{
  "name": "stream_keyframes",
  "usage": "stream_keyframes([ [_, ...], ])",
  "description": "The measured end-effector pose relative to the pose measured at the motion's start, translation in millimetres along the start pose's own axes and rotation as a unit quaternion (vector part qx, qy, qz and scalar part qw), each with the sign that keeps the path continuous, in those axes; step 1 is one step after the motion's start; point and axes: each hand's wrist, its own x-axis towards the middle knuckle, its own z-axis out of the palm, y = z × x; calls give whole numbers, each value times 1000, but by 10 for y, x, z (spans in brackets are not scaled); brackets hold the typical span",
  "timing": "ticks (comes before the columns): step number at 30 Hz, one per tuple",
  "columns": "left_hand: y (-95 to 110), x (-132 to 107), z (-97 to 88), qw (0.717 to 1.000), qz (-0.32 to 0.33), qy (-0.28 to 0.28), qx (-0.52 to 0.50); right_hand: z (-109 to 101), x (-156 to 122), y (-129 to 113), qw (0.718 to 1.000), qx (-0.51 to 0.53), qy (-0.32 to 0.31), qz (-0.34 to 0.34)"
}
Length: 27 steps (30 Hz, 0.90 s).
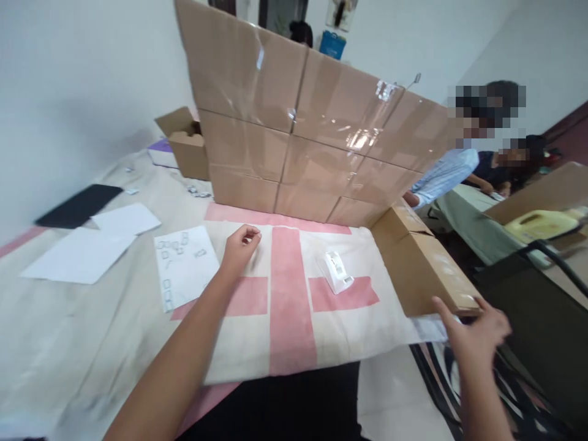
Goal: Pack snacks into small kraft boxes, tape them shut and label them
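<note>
My left hand (242,246) hovers over or rests on the pink-and-white tablecloth (291,294), fingers loosely curled in, with nothing visible in them. Just left of it lies a sheet of paper with small drawn boxes (188,263). My right hand (480,327) grips the near end of a long cardboard box (420,263) at the table's right edge, thumb on the inner side and fingers on the far side. Between the hands sits a small white plastic device (337,271) with a clear window.
A tall taped cardboard panel (298,135) stands across the back. Left are blank white sheets (82,254), a black flat pad (80,205) and an open carton (188,150). Behind the panel's right end is a person (443,174); a dark chair (528,312) stands right.
</note>
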Motion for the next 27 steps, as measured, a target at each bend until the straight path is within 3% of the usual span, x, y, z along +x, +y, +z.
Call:
stream_keyframes([
  [2, 90, 63, -270, 1000, 16, 17, 8, -32, 100, -362, 996, -46, 69, -21],
  [4, 146, 139, -640, 998, 36, 24, 41, 57, 152, -921, 991, -1, 81, -103],
  [6, 127, 245, -1064, 994, 48, 20, 98, 298, 126, -1621, 978, 78, 52, -187],
  [8, 7, 405, -1480, 987, 33, 27, 153, 663, 7, -2371, 960, 169, -57, -218],
  [10, -199, 632, -1836, 979, -4, 54, 196, 1081, -199, -3102, 911, 271, -167, -262],
  [12, -443, 924, -2093, 969, -32, 87, 230, 1489, -470, -3792, 842, 366, -282, -278],
  [16, -861, 1662, -2271, 953, -36, 119, 278, 2199, -1013, -5080, 693, 520, -448, -223],
  [17, -940, 1870, -2261, 950, -34, 125, 285, 2372, -1099, -5377, 675, 544, -463, -184],
  [19, -1074, 2304, -2218, 946, -37, 147, 286, 2735, -1168, -5903, 678, 575, -450, -83],
  [22, -1247, 2944, -2196, 941, -81, 201, 261, 3297, -1059, -6426, 722, 577, -379, 49],
  [25, -1429, 3454, -2268, 938, -142, 228, 219, 3770, -905, -6620, 745, 546, -359, 131],
  [27, -1561, 3665, -2321, 941, -160, 223, 196, 4010, -874, -6644, 747, 529, -373, 150],
])
